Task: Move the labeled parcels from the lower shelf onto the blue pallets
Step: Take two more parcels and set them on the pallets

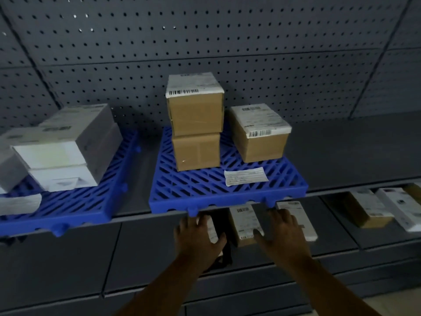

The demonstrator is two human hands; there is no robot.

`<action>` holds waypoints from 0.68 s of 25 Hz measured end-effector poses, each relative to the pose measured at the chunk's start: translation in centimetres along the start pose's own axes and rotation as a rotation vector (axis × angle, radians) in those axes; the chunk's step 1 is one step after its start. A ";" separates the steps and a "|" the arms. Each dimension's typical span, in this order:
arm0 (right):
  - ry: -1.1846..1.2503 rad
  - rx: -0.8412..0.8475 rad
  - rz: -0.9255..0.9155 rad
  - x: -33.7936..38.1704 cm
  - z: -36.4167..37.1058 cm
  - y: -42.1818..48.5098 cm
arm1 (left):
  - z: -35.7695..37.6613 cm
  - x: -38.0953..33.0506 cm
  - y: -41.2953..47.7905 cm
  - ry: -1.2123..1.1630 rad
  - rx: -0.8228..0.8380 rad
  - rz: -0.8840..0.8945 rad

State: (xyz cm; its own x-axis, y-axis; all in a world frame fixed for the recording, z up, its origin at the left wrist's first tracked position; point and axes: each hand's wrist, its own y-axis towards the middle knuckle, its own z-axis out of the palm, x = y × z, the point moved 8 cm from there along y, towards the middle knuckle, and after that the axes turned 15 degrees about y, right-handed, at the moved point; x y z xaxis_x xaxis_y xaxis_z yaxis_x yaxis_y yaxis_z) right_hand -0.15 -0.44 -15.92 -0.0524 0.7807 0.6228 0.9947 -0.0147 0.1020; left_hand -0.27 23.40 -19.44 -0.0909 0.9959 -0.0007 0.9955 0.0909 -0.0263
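Parcels [245, 222] under spread left grip [197, 236], right grip [286, 232].

No legible text anywhere, res too low. Top box [194, 103] of the stack on the right blue pallet [205, 201]: white label, barcode strip along the near edge, print above it just grey smears. Single box [259, 137] just right of the stack: barcode near edge, dark block far edge, digits unreadable. Loose paper slip [245, 176] on the same pallet, near-right: faint lines, no words. Left pallet's grey-white boxes [68, 137]: dark barcode-ish bar, blurred. Lower shelf [341, 240], centre parcel [245, 222]: white label w/ barcodes at both ends. Far-right parcels [373, 208]: labels smudged too.
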 end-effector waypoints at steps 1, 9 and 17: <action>-0.013 0.011 0.004 -0.9 1.6 1.2 | 2.0 0.5 0.6 0.016 0.041 -0.061; -0.102 0.186 0.130 -7.5 14.3 5.2 | 14.9 1.4 2.1 -0.049 0.207 -0.318; 0.020 0.028 0.132 -8.5 16.2 5.3 | 17.0 -0.4 2.7 -0.161 0.208 -0.350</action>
State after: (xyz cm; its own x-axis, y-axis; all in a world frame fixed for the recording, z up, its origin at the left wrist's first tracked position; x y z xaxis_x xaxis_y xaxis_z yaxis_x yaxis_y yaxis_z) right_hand 7.04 2.98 -33.23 0.0780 0.7605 0.6446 0.9951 -0.0992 -0.0034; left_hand 2.01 23.24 -36.51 -0.4408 0.8906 -0.1119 0.8793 0.4034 -0.2533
